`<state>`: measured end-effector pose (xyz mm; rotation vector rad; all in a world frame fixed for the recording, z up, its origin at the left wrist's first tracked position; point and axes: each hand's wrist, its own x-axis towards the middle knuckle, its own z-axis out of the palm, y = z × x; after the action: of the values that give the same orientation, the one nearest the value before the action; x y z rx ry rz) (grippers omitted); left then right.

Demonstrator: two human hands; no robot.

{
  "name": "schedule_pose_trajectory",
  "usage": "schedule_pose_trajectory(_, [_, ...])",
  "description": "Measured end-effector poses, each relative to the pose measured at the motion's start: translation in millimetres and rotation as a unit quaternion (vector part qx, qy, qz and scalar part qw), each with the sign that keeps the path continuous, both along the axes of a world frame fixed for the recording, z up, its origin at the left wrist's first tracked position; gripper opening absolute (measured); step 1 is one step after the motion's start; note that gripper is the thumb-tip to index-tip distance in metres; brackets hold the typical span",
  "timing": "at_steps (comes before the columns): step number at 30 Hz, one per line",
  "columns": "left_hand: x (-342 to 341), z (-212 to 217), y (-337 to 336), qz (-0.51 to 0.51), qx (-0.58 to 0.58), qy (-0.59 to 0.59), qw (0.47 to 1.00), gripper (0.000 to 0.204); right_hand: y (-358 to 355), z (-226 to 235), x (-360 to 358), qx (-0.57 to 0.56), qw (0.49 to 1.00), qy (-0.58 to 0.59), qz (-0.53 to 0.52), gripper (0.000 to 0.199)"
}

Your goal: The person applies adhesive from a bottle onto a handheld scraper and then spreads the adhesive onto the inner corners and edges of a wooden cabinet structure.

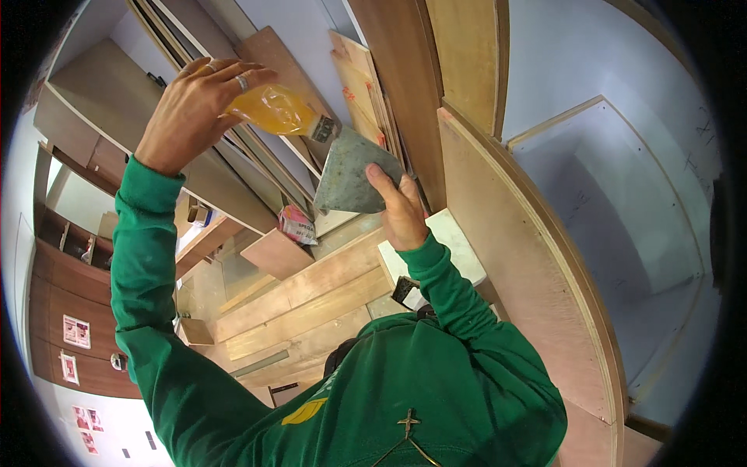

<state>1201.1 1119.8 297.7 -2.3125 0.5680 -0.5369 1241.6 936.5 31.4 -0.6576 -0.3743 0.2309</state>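
My left hand [196, 107], raised at the upper left with rings on its fingers, grips a clear plastic bottle [278, 111] of yellow-orange liquid. The bottle lies tipped over, and its dark-banded neck points right and down, right at the top corner of a grey, flat, wide-bladed scraper [348, 177]. That scraper is in my right hand [403, 208], with the thumb pressed along its face and the other fingers behind it, mostly hidden. Whether any liquid is leaving the neck I cannot tell.
A curved plywood-edged panel [537, 226] stands close on my right. Boards [366, 86] lean against the far wall. Wood strips [311, 292] lie below, near a printed bag [297, 224] and a loose brown board [276, 254]. Cabinets [74, 303] line the left.
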Motion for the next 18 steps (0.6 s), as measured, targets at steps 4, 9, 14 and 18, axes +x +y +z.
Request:
schedule_pose_trajectory(4, [0.8,-0.1,11.2,-0.018,-0.015,0.016,1.0,0.07,12.4,-3.9,2.7,-0.007,1.0,-0.009,-0.001,0.043])
schedule_pose_trajectory(9, [8.1,-2.1,23.0,-0.02,-0.024,0.021,0.999,0.068,16.8,-0.6,6.8,0.004,1.0,0.001,0.008,0.042])
schedule_pose_trajectory(14, [15.0,-2.5,22.5,-0.011,-0.031,0.027,0.999,0.066,15.6,4.9,12.8,0.011,1.0,-0.003,0.018,0.04])
schedule_pose_trajectory(18, [25.0,-4.6,23.3,-0.018,-0.036,0.027,0.999,0.064,15.1,2.2,22.3,0.007,1.0,-0.011,0.015,0.039])
